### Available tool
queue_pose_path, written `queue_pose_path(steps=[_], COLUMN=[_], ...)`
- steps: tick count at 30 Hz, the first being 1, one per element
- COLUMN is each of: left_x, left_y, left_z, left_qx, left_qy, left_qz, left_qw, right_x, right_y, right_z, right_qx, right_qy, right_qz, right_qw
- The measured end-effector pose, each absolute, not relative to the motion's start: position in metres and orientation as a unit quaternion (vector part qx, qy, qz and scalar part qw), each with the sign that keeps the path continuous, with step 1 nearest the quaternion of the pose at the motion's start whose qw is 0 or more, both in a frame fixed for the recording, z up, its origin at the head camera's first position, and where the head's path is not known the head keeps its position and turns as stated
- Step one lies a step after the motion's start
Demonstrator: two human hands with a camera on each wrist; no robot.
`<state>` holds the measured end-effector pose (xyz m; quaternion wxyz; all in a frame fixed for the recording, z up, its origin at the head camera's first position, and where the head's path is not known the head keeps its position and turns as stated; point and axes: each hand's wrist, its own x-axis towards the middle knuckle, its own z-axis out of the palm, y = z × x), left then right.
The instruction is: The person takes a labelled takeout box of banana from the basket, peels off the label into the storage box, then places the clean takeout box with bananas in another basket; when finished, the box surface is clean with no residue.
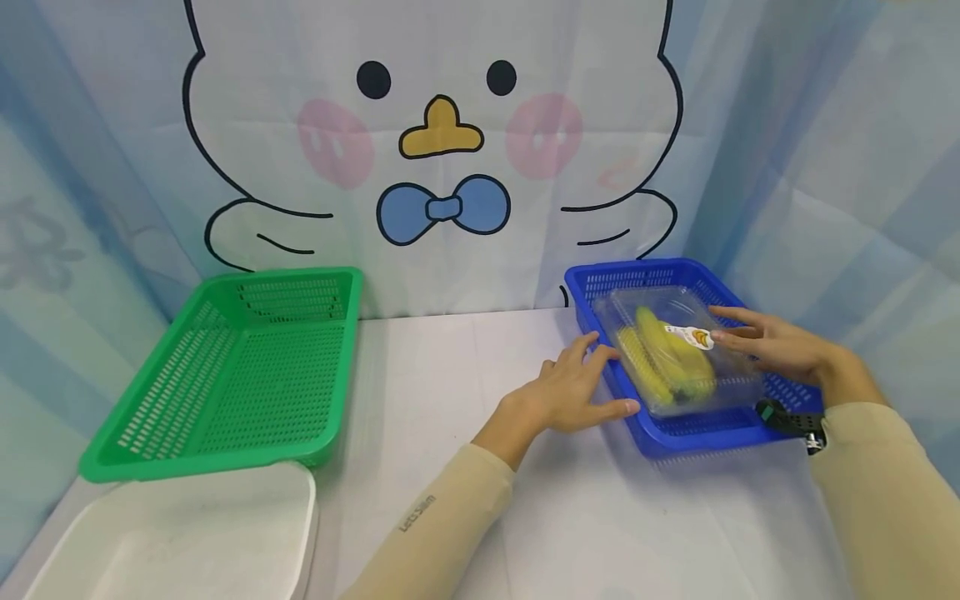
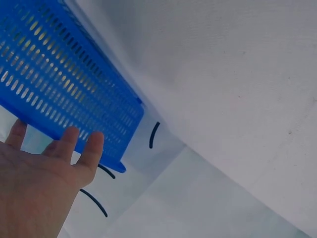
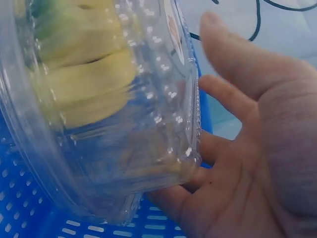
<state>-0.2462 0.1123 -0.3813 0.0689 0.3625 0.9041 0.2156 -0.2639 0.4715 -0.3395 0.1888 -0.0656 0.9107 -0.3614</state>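
In the head view, yellow bananas are hard to make out through the ribbed, shiny plastic of a clear box with a sticker on its lid. The box sits tilted inside a blue basket, hiding much of its floor. The right hand, fingers extended, lies at the box's right edge and covers part of it. A dark strap shows partly by that wrist. The left hand is spread wide at the basket's left rim. To the left stand a green basket and a white tub, the tub cut off below. A cartoon curtain hangs behind.

In the left wrist view, the blue basket is cut off; yellow patches show dimly through its slots, and the left fingers meet its rim.

In the right wrist view, glare and blur cloud the box, cropped above. The right thumb stands clear; some fingertips vanish behind the box, so how firmly they touch cannot be told.
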Motion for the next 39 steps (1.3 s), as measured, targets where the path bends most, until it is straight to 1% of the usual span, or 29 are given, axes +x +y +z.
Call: queue_pose_path(steps=[7, 12, 18, 26, 34, 39], left_x=[-0.248, -0.25, -0.25, -0.249, -0.25, -0.25], left_y=[0.112, 0.112, 0.111, 0.111, 0.112, 0.114], left_z=[-0.381, -0.382, -0.381, -0.377, -0.379, -0.379], left_qx=[0.362, 0.357, 0.334, 0.334, 0.334, 0.337], left_qy=[0.902, 0.9, 0.906, 0.906, 0.906, 0.906], left_qz=[0.224, 0.237, 0.246, 0.248, 0.244, 0.241], left_qw=[0.077, 0.077, 0.08, 0.081, 0.086, 0.086], right_x=[-0.262, -0.26, -0.261, -0.255, -0.245, -0.241], right_y=[0.475, 0.475, 0.472, 0.474, 0.474, 0.478], right_z=[-0.344, -0.345, -0.34, -0.328, -0.321, -0.316], right_qx=[-0.08, -0.083, -0.089, -0.084, -0.093, -0.105], right_qy=[0.909, 0.916, 0.914, 0.91, 0.915, 0.922], right_qz=[-0.361, -0.349, -0.354, -0.366, -0.356, -0.347], right_qw=[0.191, 0.179, 0.177, 0.179, 0.163, 0.138])
